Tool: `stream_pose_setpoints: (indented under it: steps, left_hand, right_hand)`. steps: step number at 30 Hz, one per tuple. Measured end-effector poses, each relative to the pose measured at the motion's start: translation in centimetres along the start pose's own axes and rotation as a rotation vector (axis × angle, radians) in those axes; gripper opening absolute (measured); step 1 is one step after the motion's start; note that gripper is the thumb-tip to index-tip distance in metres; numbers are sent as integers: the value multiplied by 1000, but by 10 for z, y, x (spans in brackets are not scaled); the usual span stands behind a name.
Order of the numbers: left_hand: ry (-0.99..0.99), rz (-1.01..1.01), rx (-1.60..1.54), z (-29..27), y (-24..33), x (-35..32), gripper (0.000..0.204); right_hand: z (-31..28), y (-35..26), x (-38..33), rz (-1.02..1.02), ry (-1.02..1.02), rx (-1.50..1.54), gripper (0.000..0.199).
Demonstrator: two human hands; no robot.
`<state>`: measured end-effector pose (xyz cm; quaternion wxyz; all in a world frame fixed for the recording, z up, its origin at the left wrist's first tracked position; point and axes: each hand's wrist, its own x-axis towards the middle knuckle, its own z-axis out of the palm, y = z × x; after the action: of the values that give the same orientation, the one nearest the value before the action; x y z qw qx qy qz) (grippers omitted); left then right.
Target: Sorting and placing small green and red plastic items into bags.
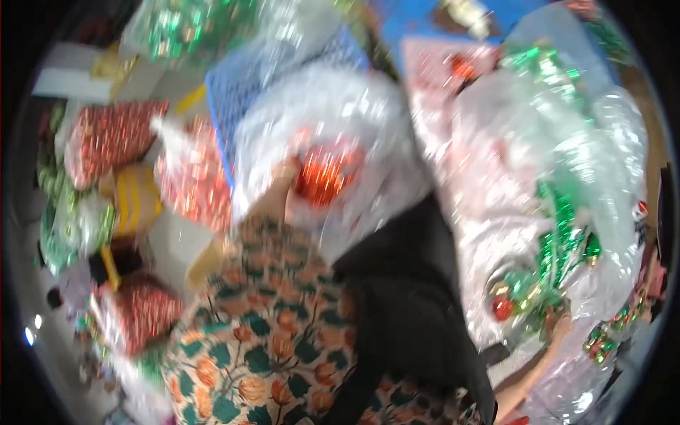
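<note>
— What is being held at the middle of the view?

— A clear plastic bag (319, 120) is being gripped by the left hand (283, 188), the fingers apparently clenched into its lower part, though blur is hiding the exact grasp. Shiny red ornaments (327, 173) are being kept inside it, just beside the hand; the bag is probably being held from below so that they are not spilled.

— And the right hand?

— The right hand (556, 322) is being pressed against a larger clear bag (567, 177) at the right edge. Whether its fingers are clenched or released cannot be told. Green tinsel (563, 234) and small red and gold baubles (504, 301) are being contained in it.

— What else is being stored around?

— Bags of red glittery decorations (113, 138) are being kept to the left, near a yellow striped object (138, 198); a blue perforated crate (248, 92) is being partly covered by the held bag.
</note>
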<state>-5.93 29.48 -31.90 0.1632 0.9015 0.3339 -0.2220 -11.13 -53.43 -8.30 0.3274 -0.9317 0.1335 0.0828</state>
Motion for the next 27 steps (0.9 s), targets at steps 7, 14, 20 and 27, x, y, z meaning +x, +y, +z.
stream_pose_setpoints:
  steps: [7,14,20,27]
  left_hand:
    - [-16,101,-107,55,-46,0,52]
    - [-150,424,-624,-68,138,-152,52]
    - [111,1530,-793,-159,307,-266,48]
    - [-216,1826,-437,-131,386,-430,42]
  right_hand:
    - [20,-71,-15,134,-64,-426,34]
    - [41,-43,-29,22,83,-214,34]
    - [52,-90,-30,70,330,-88,58]
    - [65,-60,-65,126,363,76,63]
